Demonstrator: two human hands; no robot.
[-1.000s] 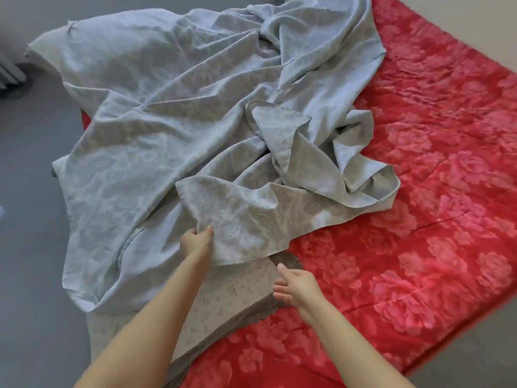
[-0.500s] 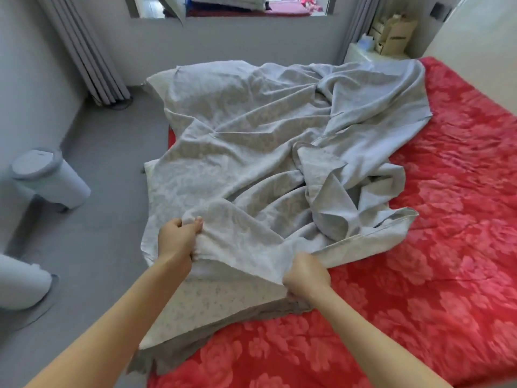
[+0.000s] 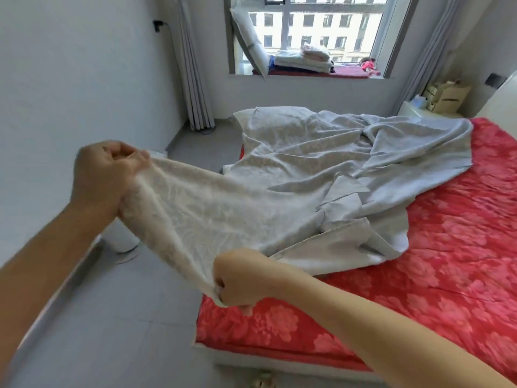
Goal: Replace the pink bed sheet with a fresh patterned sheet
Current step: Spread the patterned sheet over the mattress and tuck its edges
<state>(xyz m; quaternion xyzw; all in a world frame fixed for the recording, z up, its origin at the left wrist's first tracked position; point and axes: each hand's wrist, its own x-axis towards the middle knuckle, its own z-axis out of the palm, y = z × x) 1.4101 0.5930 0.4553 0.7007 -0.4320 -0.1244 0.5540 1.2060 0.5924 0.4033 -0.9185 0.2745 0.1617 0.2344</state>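
A grey patterned sheet [image 3: 321, 175] lies crumpled over the left and far part of the bed, on top of a red-pink floral cover [image 3: 453, 270]. Its near edge is lifted off the bed and stretched between my hands. My left hand [image 3: 103, 177] grips one end of that edge, raised high over the floor beside the bed. My right hand [image 3: 240, 278] grips the other end, lower, just above the bed's near left corner. The cloth between them is taut and looks pale against the light.
Grey tiled floor [image 3: 126, 331] runs along the bed's left side, with a white bin [image 3: 124, 236] partly hidden behind the lifted cloth. Curtains [image 3: 193, 79] hang by the window. Folded linens [image 3: 305, 58] sit on the sill. A cardboard box [image 3: 447, 100] stands on a bedside stand at the far right.
Both hands have lifted the sheet's near edge off the bed, the left one high and out to the left. The view has tilted up, showing the window.
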